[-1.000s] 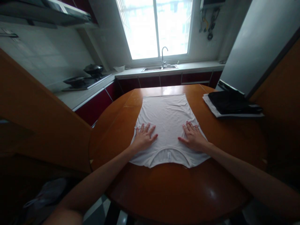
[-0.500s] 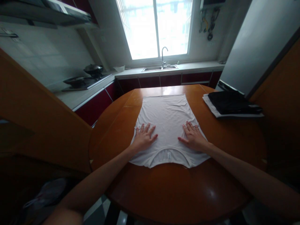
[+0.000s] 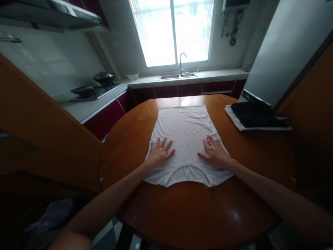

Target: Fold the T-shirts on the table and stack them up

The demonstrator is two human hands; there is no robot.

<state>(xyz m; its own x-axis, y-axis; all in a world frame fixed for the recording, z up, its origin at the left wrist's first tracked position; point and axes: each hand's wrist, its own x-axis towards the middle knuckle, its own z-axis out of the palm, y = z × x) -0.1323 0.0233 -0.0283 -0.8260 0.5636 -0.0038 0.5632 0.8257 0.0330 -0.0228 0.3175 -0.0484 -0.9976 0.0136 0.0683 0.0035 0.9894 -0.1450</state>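
A white T-shirt [image 3: 184,135] lies spread flat, its neckline with a small label towards me and its hem at the far side. Slight wrinkles run across its upper right part. My left hand [image 3: 160,153] rests flat on the shirt's left side, fingers spread. On the right side my right hand [image 3: 213,152] lies palm down, its thumb apart from the other fingers. Neither hand grips the fabric. The shirt's sleeves are not visible.
The shirt is on a round wooden table [image 3: 197,215]. Folded dark and white clothes [image 3: 257,114] are stacked at its right. Beyond stand a counter with a sink [image 3: 171,76], a stove with pans [image 3: 104,77], and a grey refrigerator [image 3: 281,52] at the right.
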